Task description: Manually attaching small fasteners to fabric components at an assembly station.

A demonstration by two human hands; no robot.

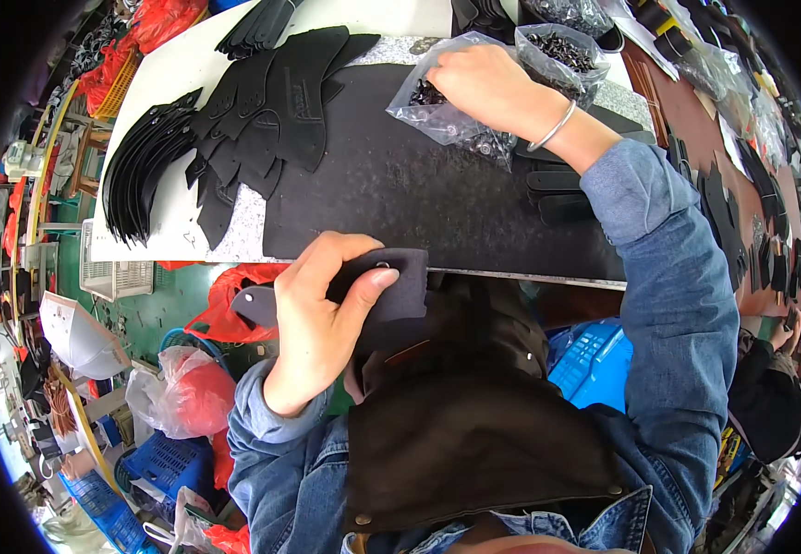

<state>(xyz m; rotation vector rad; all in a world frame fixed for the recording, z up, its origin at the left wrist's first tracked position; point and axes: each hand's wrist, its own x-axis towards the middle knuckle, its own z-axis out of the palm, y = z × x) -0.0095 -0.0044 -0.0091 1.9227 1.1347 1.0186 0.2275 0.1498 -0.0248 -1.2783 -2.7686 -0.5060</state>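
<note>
My left hand (319, 314) grips a flat dark grey cut piece (399, 294) at the near edge of the black work mat (400, 185); a small metal ring shows by my thumb. My right hand (484, 85) reaches into a clear plastic bag (437, 115) holding small dark metal fittings, lying on the mat's far side. My fingers are inside the bag's mouth, so what they pinch is hidden. A silver bangle circles that wrist.
Fanned stacks of black cut pieces (234, 120) lie on the white table at left. A second bag of fittings (562, 51) stands beyond my right hand. More black pieces (562, 189) sit under my right forearm. Red bags and blue crates sit on the floor. Another person works at far right.
</note>
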